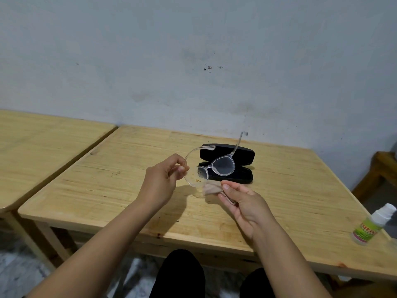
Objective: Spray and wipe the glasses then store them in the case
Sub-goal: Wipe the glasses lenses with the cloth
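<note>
Left hand (pixel 163 179) pinches the clear glasses (pixel 211 168) by one temple, held up over the open black case (pixel 227 163) near the desk's (pixel 107 190) far edge — right hand (pixel 242 203) grips the cloth (pixel 211 190).

Case mid-surface, bottle at the right edge.
The open case (pixel 226 163) lies toward the surface's (pixel 107 179) back edge; the spray bottle (pixel 372 226) stands near its front right corner.

Clear-framed glasses (pixel 214 167) above open case (pixel 227 162)
</note>
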### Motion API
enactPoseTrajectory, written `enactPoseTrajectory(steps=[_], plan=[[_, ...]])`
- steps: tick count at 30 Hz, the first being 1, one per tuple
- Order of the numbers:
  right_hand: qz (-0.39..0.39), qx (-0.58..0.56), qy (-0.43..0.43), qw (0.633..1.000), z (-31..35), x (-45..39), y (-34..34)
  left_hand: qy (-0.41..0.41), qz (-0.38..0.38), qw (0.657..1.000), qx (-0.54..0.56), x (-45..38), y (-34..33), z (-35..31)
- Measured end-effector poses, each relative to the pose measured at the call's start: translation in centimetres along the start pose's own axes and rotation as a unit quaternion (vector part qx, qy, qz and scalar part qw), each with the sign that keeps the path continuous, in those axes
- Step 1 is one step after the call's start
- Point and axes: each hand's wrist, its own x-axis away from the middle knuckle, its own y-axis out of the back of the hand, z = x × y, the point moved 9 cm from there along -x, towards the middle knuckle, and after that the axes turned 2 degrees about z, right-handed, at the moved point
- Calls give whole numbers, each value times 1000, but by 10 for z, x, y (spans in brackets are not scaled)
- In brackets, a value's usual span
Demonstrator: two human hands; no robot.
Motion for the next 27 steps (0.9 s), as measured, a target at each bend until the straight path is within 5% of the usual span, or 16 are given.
enactPoseTrajectory(steps=[3,16,27], plan=[[4,-42,3,999,-3,-1,-6,5,6,1000,4,2,-4,2],[-5,105,22,994,-10,3,-8,-22,14,1000,-17,2,-6,-3],[-53,-80,53,994,-8,7,-11,-25,35,999,-14,9,-21,-8]])
